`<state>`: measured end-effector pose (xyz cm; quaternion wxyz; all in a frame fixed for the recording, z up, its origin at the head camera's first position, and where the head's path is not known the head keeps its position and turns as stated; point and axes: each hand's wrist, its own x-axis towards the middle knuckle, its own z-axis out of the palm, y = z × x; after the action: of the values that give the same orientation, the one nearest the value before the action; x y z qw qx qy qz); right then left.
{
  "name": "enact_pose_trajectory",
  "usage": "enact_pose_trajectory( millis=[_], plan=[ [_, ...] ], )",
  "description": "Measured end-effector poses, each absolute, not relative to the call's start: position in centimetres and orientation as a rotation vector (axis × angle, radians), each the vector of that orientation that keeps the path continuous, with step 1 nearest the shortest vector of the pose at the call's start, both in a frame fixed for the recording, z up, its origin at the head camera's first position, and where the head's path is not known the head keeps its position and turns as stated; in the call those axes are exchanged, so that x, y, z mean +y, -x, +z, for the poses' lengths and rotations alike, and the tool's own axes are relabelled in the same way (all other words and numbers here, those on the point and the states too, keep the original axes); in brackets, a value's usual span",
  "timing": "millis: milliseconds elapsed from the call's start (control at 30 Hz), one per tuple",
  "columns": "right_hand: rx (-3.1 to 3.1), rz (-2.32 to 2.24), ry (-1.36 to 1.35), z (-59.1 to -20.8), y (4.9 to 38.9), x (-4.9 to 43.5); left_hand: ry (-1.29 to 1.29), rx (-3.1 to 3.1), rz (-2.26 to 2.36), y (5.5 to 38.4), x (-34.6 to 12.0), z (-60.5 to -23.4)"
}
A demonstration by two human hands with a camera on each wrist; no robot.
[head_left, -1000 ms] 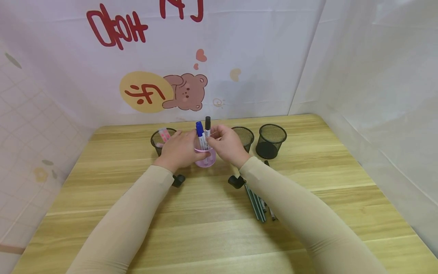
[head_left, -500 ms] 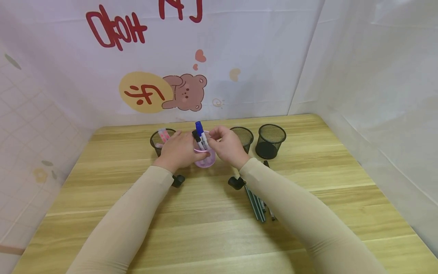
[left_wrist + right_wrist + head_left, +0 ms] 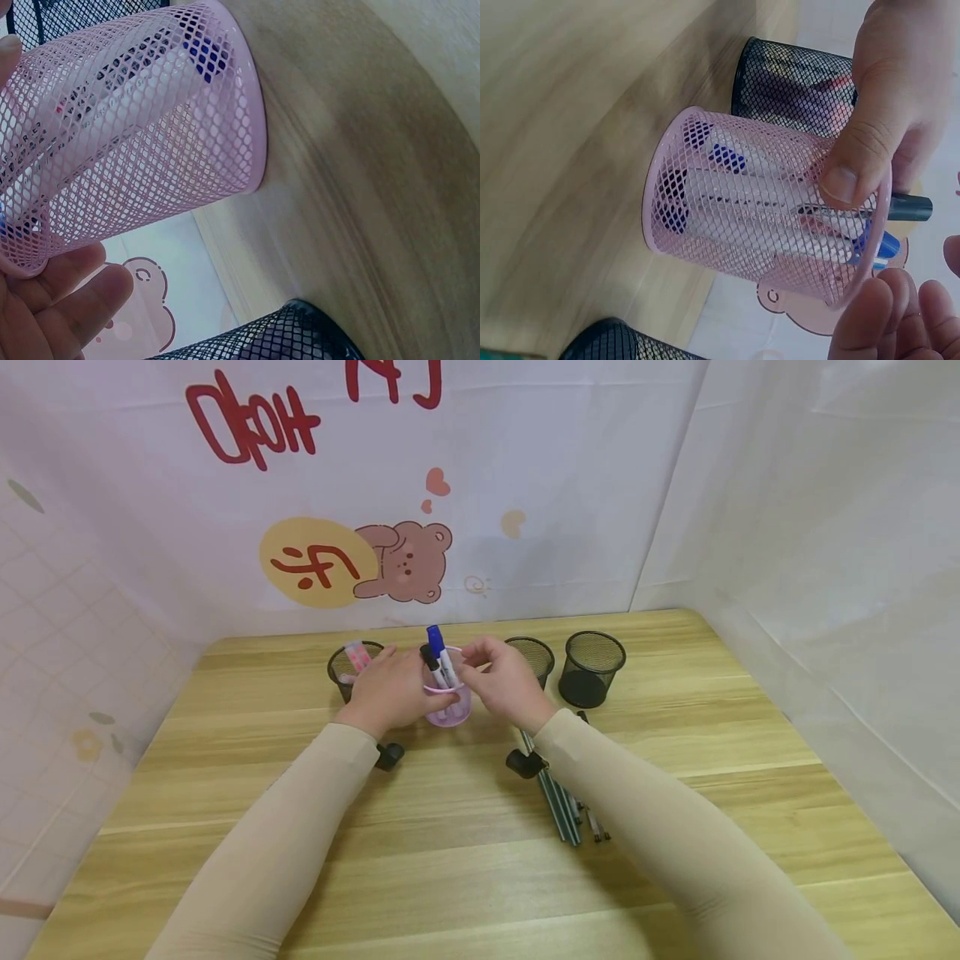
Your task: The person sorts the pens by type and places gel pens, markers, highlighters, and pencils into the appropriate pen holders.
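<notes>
My left hand [image 3: 390, 689] grips a pink mesh pen holder [image 3: 765, 202] near its rim, its thumb [image 3: 859, 161] pressed on the outer side. Inside the holder, white-barrelled whiteboard markers lean together. One has a blue cap [image 3: 434, 637] and one a black cap [image 3: 428, 657], both sticking out above the rim. My right hand [image 3: 510, 681] is at the holder's right side, holding nothing, with loosely bent fingers [image 3: 864, 319] close to the rim. In the left wrist view, the left fingers [image 3: 105, 292] lie along the holder's side.
Left of the pink holder stands a black mesh holder [image 3: 337, 675] with pink-patterned items inside. Two more black mesh holders, the nearer [image 3: 542, 652] and the farther [image 3: 592, 664], stand to the right. Dark green sticks [image 3: 558, 806] and pens [image 3: 595, 825] lie beside my right forearm.
The black-capped marker, upright in my right fingers a second ago, has dropped into the pink holder and leans left. My right hand has let go of it and shifted slightly right.
</notes>
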<state>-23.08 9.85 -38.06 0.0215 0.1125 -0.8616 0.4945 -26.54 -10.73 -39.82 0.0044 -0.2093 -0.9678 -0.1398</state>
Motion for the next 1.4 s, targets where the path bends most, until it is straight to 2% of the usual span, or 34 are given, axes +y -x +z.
enact_pose_trajectory(
  millis=[567,1400],
  plan=[
    [-2.764,1.472,-0.333,-37.4,21.5,13.0,0.635,-3.038,-0.445,26.4,-10.9,-39.6],
    [-2.969,1.234,-0.417,-38.7,19.0,20.1,0.644,-3.026,-0.457,26.5,-10.8,-39.7]
  ],
)
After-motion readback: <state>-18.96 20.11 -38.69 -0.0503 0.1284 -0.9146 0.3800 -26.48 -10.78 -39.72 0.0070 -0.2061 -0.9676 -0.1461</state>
